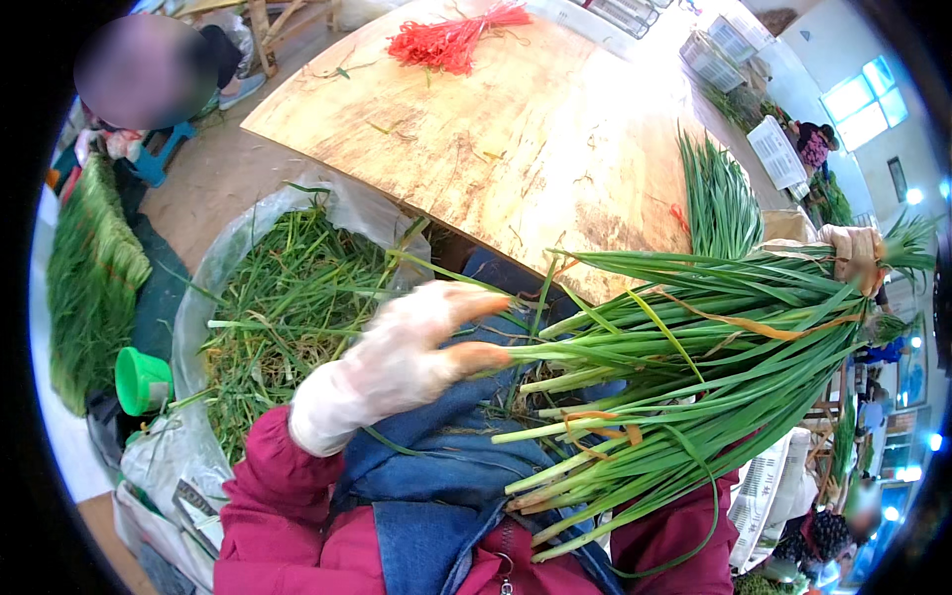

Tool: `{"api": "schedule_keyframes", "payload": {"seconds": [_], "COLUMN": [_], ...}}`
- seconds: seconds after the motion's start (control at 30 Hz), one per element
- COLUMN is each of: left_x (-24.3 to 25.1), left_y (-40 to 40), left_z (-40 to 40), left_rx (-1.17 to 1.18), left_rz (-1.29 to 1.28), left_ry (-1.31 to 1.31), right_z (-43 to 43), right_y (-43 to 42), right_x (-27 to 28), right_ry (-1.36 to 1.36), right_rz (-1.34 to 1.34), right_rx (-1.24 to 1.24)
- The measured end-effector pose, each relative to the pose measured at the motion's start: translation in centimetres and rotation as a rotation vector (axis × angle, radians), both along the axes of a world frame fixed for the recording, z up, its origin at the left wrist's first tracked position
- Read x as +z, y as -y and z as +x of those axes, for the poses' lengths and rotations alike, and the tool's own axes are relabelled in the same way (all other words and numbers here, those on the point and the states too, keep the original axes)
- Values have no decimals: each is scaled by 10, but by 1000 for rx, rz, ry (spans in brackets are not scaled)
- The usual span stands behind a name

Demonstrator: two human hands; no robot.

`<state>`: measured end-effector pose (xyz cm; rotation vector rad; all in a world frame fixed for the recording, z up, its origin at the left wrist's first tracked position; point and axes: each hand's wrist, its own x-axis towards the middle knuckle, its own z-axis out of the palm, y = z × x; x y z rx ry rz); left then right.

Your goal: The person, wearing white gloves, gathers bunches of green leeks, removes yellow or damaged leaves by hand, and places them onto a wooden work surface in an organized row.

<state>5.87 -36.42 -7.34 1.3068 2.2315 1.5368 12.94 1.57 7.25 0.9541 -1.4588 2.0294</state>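
My right hand (855, 256), in a pale glove, grips a loose bunch of long green allium stalks (714, 349) near its leaf tips. The pale stem ends fan out leftward over my lap, with yellowed leaves (758, 325) among the green ones. Beside the stem ends is my left hand (416, 353), blurred, in a white glove with bare fingertips. Its thumb and forefinger are apart, and the thumb tip meets the end of a stalk. Below both hands lies a blue apron (446, 461) with bits of leaf on it.
A plastic-lined container of leaf scraps (290, 275) stands at my left. On the wooden table (476, 149) lie red ties (461, 37) and another green bunch (718, 197). A green bucket (141, 381) and stacked greens (93, 282) are farther left. Other people are in the background.
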Motion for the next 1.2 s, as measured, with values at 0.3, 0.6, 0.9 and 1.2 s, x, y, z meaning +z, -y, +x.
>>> {"api": "schedule_keyframes", "payload": {"seconds": [0.3, 0.6, 0.9, 1.2], "left_x": [5, -16, -20, -22], "left_y": [-41, -16, 14, -111], "left_z": [13, 12, 3, -6], "left_rx": [-8, 475, 340, -69], "left_rz": [131, 176, -274, 364], "left_ry": [899, 148, -171, 1158], "right_z": [6, 2, 23, 15], "right_y": [-4, -10, -15, -11], "right_x": [-2, -14, 11, 2], "right_ry": [-3, -13, -28, -15], "right_rz": [5, -37, 9, -9], "right_rx": [-19, -10, -58, -34]}}
